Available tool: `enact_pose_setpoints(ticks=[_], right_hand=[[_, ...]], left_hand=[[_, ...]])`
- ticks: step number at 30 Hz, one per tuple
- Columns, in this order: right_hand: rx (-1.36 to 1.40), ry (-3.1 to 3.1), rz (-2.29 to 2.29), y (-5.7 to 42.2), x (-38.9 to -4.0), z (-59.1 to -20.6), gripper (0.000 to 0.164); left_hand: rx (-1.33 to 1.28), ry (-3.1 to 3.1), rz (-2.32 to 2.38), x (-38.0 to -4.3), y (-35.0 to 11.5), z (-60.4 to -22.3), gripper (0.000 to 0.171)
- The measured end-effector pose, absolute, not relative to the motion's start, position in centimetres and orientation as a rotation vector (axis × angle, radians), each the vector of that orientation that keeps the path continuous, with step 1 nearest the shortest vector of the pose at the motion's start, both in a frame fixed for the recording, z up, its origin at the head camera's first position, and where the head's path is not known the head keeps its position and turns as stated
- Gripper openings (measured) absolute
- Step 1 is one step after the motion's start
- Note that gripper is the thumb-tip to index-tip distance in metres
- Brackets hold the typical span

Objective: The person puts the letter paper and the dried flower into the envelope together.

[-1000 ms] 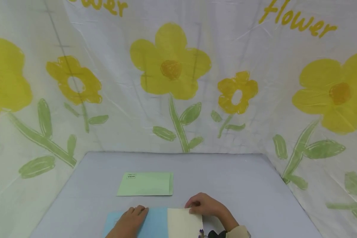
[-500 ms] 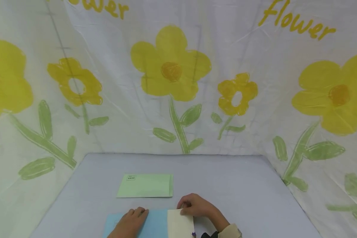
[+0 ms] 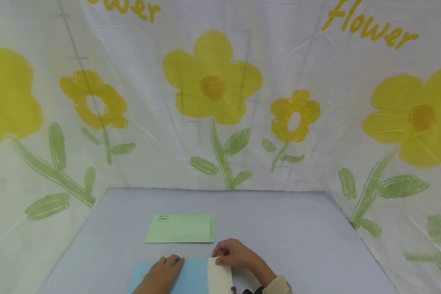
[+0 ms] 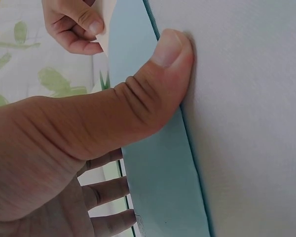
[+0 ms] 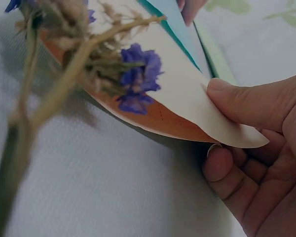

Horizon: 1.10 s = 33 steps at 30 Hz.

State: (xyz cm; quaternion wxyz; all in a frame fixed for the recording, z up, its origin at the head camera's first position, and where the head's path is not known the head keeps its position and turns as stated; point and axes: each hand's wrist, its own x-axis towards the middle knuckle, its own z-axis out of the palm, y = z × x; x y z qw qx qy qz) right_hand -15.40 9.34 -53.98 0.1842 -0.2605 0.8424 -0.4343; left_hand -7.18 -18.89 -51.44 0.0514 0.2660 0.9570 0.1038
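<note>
A light blue envelope (image 3: 192, 274) lies at the table's front, my left hand (image 3: 161, 274) spanning it from above. In the left wrist view the thumb (image 4: 170, 59) crosses to its near edge and the fingers meet its far edge. My right hand (image 3: 233, 255) pinches the corner of a cream card (image 3: 219, 277) between thumb and fingers. The card bows, showing a brown inner side (image 5: 167, 121), and its left part is hidden in the envelope's right end. A dried flower sprig with purple blossoms (image 5: 140, 74) overlaps the card in the right wrist view.
A pale green envelope (image 3: 180, 228) with a small printed label lies flat behind the blue one. The grey table (image 3: 279, 220) meets a hanging sheet (image 3: 150, 163) painted with yellow flowers at its back and sides.
My right hand has moved left with the card, and less of the card shows outside the blue envelope. The purple flowers have shifted left too. My left hand has stayed in place.
</note>
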Motion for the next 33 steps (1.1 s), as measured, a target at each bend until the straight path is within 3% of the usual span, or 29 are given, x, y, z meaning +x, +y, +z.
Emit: enact_pose_setpoints(ticks=[24, 33], right_hand=[[-0.659, 2.368, -1.248, 6.9, -15.2, -53.9, 0.009], [-0.668, 2.355, -1.223, 8.7, -14.9, -53.6, 0.011]], left_hand=[[0.697, 2.882, 0.346, -7.1, -18.8, -51.3, 0.114], [0.692, 2.857, 0.389, -7.1, -18.8, -51.0, 0.115]])
